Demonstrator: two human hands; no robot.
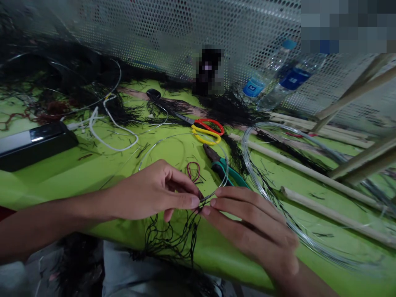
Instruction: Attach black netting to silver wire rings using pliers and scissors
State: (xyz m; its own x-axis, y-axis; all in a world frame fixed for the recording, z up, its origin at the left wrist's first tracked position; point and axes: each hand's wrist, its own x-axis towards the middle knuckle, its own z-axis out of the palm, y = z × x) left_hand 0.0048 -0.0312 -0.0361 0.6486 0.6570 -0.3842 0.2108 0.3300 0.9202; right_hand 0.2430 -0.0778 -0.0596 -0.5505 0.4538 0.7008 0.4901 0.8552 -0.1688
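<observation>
My left hand point(161, 194) is closed, thumb and forefinger pinching a thin metal wire loop point(228, 161) together with the top of a knotted black net point(173, 235). The loop arches up over the green tabletop, and the net hangs down to the table's near edge. My right hand point(253, 222) has its fingertips against the same wire and the net's upper strands, just right of the left thumb; its own thumb is hidden. Beyond the right fingers lie green-handled pliers point(236, 177). A small magenta cord loop point(193, 171) rests behind my left hand.
Scissors point(207, 128) with red and yellow handles lie farther back. To the right are a coil of wire point(247, 161) and wooden sticks point(309, 168). A black box point(37, 144) with a white cable sits left. Water bottles point(255, 84) lean against a perforated metal panel point(148, 33).
</observation>
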